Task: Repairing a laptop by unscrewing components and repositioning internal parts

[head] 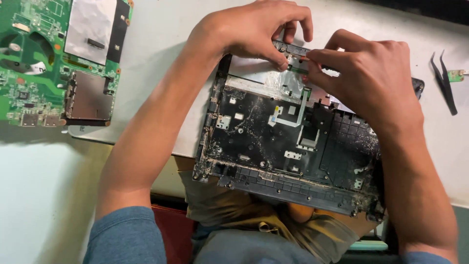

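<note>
Leftmost, upper left of the frame: one green motherboard [58,58], face up on the white table [161,34], with silver shielding plates and dark slots, well apart from both hands.

Centre: one black laptop shell [288,156], inner side up, dusty, its lower edge hanging over the table's edge towards the person's lap. A pale flat ribbon cable [299,115] runs down its middle from a foil-covered strip at the upper edge.

Upper centre: left hand [254,29], fingers curled, thumb and forefinger pinching the shell's top edge beside a small narrow green board [298,68] seated there.

Right of that: right hand [371,73], fingertips closed on the same small board, touching the left thumb's tip.

Far right: one pair of black tweezers [444,83] lying on the table, a tiny green board piece [456,75] just beside them, both untouched.

Step in hand, by my judgement: freeing the small board from the shell's top edge. The next move seems to call for a gentle, even lift while the left hand steadies the shell, minding the ribbon cable near it.
</note>
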